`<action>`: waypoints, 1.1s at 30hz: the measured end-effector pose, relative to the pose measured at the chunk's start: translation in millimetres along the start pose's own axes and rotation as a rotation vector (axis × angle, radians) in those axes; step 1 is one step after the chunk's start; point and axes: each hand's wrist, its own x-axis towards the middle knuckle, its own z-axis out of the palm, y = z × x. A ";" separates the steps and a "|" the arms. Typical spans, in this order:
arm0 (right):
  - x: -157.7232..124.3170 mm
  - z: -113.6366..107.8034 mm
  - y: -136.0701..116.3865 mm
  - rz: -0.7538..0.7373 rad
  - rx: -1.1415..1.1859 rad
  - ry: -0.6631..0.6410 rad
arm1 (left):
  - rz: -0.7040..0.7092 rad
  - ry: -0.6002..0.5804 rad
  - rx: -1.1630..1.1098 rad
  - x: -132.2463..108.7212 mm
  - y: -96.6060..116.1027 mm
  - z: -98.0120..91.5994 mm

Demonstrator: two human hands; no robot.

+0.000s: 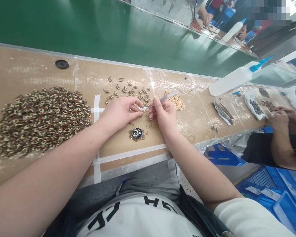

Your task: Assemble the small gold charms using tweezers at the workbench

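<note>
My right hand [162,115] is shut on steel tweezers [161,100], their tips reaching towards my left hand [120,113]. The left fingers pinch a small white piece [139,107] at the tweezer tips. Just below my hands lies a round dark disc [137,133] with metal details. Small bronze-coloured parts [128,90] are scattered beyond my hands. A heap of brown-and-cream pieces [43,121] sits left of my left hand, and a smaller pile of beige beads [177,102] lies right of the tweezers.
The tan, plastic-covered bench [187,121] carries a white glue bottle [233,77] with a blue nozzle and several bags of small parts. A co-worker's hands [278,119] work at the right. A green belt [64,23] runs behind; blue crates [268,187] sit below right.
</note>
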 end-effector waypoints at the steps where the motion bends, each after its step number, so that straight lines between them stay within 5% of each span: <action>1: 0.2 -0.3 0.3 0.000 0.005 -0.001 | -0.011 0.002 -0.010 -0.2 0.6 0.3; 33: 1.0 1.3 -2.9 0.014 0.039 -0.005 | -0.075 0.046 -0.051 -1.6 10.8 2.3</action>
